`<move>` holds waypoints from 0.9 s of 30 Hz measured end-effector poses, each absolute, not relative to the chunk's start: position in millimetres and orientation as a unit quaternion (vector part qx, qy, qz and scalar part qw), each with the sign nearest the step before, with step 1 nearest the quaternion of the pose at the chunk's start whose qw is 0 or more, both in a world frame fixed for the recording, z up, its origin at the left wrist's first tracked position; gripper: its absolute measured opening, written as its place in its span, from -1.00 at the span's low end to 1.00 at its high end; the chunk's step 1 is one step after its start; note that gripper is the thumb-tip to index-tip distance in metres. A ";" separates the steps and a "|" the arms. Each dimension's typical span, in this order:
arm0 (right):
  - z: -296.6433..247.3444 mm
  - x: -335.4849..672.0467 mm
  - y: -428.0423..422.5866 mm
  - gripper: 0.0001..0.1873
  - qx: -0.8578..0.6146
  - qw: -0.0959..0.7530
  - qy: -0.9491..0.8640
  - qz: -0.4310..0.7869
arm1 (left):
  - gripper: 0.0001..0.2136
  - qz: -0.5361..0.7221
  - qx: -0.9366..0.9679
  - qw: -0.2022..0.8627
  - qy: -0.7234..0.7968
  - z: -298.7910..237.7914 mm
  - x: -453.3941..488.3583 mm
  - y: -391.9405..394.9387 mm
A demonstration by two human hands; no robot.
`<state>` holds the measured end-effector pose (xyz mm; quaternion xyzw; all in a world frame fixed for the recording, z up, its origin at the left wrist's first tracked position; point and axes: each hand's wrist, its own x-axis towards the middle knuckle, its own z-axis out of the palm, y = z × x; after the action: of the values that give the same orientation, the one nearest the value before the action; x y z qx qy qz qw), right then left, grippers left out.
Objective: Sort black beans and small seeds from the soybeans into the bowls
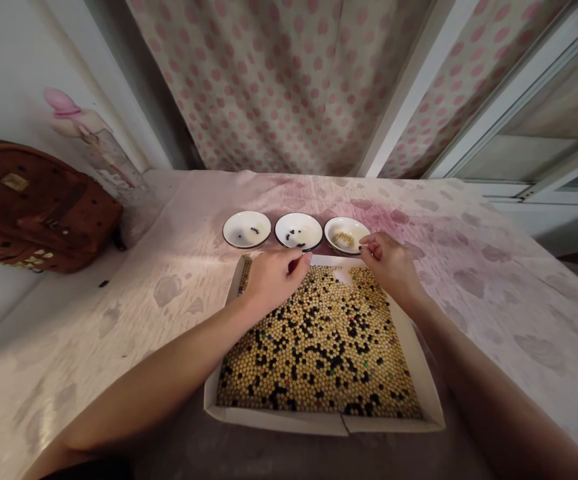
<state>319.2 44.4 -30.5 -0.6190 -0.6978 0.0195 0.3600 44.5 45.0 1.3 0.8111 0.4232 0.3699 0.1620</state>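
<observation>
A shallow cardboard tray [431, 407] holds a dense layer of small round beads [313, 347], mostly gold with many black and a few green and red. Behind it stand three white bowls with dark rims. Dark beads lie in the left bowl [247, 220] and the middle bowl [313, 230]; gold beads lie in the right bowl [336, 225]. My left hand [277, 277] is over the tray's back edge, thumb and fingertips together just before the middle bowl. My right hand [389, 263] pinches at the right bowl's rim. Whatever either pinch holds is too small or hidden.
A patterned pinkish cloth [469, 280] covers the table. At the left is a brown backpack [43, 207], with a small dark piece [103, 284] on the cloth near it. A polka-dot curtain [279, 87] hangs behind the table, beside a white-framed window [519, 120].
</observation>
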 end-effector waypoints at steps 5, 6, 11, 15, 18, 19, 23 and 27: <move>-24.0 316.2 38.6 -0.86 -0.603 0.370 -0.707 -0.003 | -0.58 0.369 0.811 0.165 0.422 1.7 44.4 45.1; -22.7 315.2 37.0 -0.86 -0.600 0.369 -0.710 -0.004 | -0.58 0.369 0.812 0.164 0.421 1.6 44.4 45.2; -18.2 308.4 28.0 -0.86 -0.595 0.353 -0.722 0.000 | -0.58 0.368 0.814 0.155 0.423 0.8 44.1 45.8; -16.3 304.3 22.8 -0.81 -0.552 0.339 -0.762 0.025 | -0.59 0.364 0.816 0.155 0.422 1.0 43.9 45.9; -15.5 303.7 19.9 -0.77 -0.521 0.329 -0.786 0.049 | -0.59 0.362 0.815 0.160 0.424 1.6 44.1 45.8; -15.3 303.8 18.8 -0.76 -0.517 0.328 -0.789 0.052 | -0.59 0.363 0.814 0.162 0.423 1.8 44.2 45.7; -15.5 303.7 14.9 -0.74 -0.514 0.304 -0.800 0.061 | -0.58 0.362 0.815 0.161 0.422 2.3 44.2 45.4; -18.5 302.3 13.5 -0.68 -0.508 0.251 -0.822 0.060 | -0.59 0.357 0.816 0.157 0.426 1.9 44.0 45.4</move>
<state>302.3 13.5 -18.5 -0.5076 -0.8219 0.0600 0.2514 44.0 45.4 1.9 0.8162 0.4265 0.3568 0.1570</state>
